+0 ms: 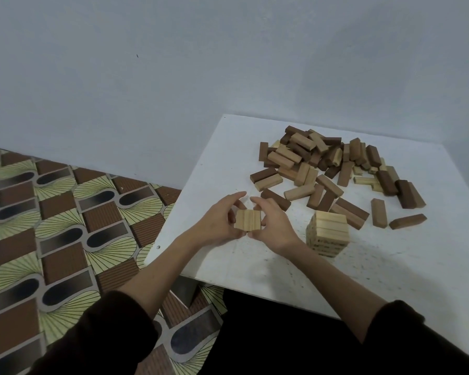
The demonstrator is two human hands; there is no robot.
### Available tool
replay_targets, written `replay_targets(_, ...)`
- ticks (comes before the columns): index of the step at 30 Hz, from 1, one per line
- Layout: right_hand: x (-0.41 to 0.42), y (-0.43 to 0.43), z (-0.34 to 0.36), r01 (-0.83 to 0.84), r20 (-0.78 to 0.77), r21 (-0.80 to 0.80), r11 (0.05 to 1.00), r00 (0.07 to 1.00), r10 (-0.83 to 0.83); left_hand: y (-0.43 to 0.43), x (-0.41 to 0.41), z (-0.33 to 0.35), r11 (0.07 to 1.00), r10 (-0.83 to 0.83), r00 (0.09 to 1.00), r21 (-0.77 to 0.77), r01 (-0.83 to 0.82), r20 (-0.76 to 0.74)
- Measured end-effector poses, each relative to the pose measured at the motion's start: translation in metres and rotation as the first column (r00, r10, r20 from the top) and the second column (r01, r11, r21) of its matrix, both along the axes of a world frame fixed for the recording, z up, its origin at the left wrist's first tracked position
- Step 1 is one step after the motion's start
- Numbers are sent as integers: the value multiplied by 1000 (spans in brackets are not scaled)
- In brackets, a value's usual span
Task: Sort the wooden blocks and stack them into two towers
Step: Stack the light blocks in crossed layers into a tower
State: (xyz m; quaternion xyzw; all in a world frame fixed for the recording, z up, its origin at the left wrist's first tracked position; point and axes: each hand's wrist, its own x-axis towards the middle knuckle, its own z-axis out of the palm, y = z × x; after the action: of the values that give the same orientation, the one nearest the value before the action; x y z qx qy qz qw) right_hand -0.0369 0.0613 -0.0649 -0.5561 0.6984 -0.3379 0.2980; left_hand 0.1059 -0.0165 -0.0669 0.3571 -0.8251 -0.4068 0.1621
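A set of three light wooden blocks [247, 219], pressed side by side into a square, is held above the white table [217, 163]. My left hand [219, 222] grips its left side and my right hand [271, 224] grips its right side, fingers curled over the far edge. Just right of my right hand stands a tower of light blocks [327, 232], several layers high. Behind it lies a loose pile of mixed light and dark brown blocks [328, 166].
Stray dark and light blocks [408, 221] lie at the right of the tower. The table's left edge drops to a patterned floor [60, 226]. A plain wall [228, 63] rises behind the table. Dark sleeves and lap fill the bottom of the view.
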Motion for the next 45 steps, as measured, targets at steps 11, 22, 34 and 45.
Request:
replay_targets(11,1,-5,-1,-32,11,-11,999,999,32,1,-1,5,1000,3,1000,7,-3,-4)
replay_targets(22,-53,10,78,-234,-343,-193,953,926,158,15,-33,65,996,-55,972,-85,36,-228)
replay_targets(34,-123,83,78,-142,-245,-79,987,962,119,57,-102,66,964,-260,952,-108,245,-164)
replay_targets(45,-132,94,66,-144,-176,-79,986,976,129,63,-102,57,954,-279,958,-131,268,-71)
